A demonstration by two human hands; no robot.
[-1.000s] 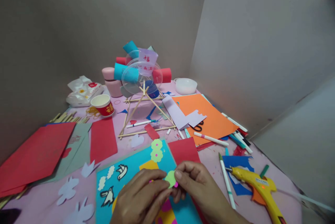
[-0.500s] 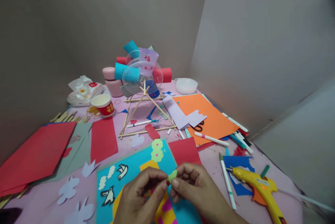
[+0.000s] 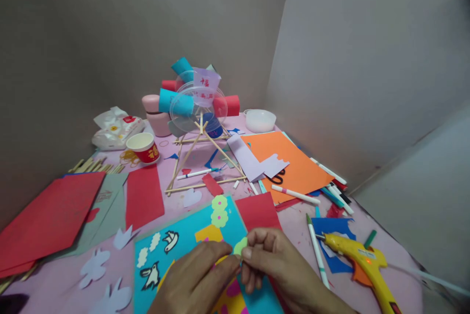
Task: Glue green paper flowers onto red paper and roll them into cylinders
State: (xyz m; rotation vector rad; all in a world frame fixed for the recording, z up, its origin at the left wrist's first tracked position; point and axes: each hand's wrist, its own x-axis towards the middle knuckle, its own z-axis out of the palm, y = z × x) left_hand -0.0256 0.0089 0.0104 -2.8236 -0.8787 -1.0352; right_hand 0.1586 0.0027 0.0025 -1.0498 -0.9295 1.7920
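Observation:
Both my hands meet at the bottom centre over a blue card [image 3: 183, 240] decorated with white birds, clouds and green flowers. My right hand [image 3: 275, 262] pinches a small light-green paper cutout [image 3: 240, 245] between thumb and fingers. My left hand [image 3: 200, 277] is closed too, its fingertips touching the same cutout from the left. Yellow and pink shapes on the card show partly under my hands.
A yellow glue gun [image 3: 362, 260] lies at the right, with marker pens [image 3: 316, 250] beside it. Red sheets [image 3: 143, 196], orange paper [image 3: 293, 162], a stick-and-cup wheel model [image 3: 200, 103], a red paper cup [image 3: 144, 147] and a white bowl [image 3: 260, 119] crowd the pink table. Walls close in behind and right.
The green cutout was turned between my fingers and now stands a little higher. My left hand shifted, lying flatter over the card. Nothing else moved.

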